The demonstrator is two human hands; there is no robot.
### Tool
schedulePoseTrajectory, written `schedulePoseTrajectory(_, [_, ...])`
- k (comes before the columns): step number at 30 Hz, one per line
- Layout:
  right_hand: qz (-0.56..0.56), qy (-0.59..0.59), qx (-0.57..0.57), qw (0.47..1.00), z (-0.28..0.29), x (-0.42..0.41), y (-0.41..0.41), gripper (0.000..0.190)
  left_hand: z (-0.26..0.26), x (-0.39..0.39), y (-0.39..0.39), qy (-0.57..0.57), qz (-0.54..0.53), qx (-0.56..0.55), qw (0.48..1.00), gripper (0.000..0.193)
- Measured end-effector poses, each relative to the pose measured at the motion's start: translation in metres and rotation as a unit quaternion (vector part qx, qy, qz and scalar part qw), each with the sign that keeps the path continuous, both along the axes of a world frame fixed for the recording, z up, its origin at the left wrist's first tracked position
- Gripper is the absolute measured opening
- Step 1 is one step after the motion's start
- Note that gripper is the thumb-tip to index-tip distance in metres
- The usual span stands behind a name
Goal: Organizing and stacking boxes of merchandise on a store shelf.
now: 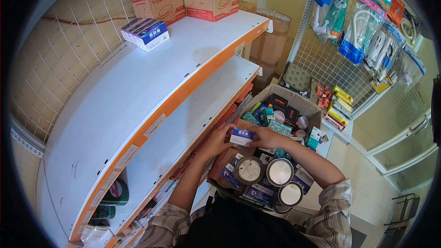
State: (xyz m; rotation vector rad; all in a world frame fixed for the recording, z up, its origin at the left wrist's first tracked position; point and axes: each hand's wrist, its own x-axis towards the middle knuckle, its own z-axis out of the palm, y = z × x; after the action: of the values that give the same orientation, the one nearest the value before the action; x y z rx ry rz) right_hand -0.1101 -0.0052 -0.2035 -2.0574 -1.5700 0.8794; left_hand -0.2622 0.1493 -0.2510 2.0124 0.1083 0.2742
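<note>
My left hand (220, 140) and my right hand (264, 137) hold a small blue and white carton (242, 137) between them, one at each side. Below it stands a large open cardboard box (311, 105) filled with small product cartons. Among these are black cartons (278, 102), teal patterned cartons (280, 128) and blue and white ones (260, 193). Several round tins lie nearest my body, one with a speckled top (249, 169) and others with pale shiny tops (280, 172). On the white top shelf (137, 86) sits a similar blue and white carton block (146, 34).
Stacked cardboard cartons (213, 1) stand at the shelf's far end. A lower shelf (206, 100) with an orange edge holds green cans (117, 193). Packaged plumbing parts (361, 31) hang on a wire grid at right. A glass door (406, 144) lies beyond the tiled floor.
</note>
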Motion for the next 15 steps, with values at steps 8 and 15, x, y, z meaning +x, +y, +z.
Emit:
schedulePoseTrajectory(8, [-0.043, 0.129, 0.132, 0.982, 0.090, -0.004, -0.022, 0.055, 0.104, -0.027, -0.046, -0.131, 0.108, 0.152, 0.974, 0.055])
schedulePoseTrajectory(15, [0.045, 0.220, 0.335, 0.915, 0.204, -0.006, 0.038, 0.055, 0.221, -0.050, -0.030, -0.302, 0.236, 0.273, 0.883, 0.058])
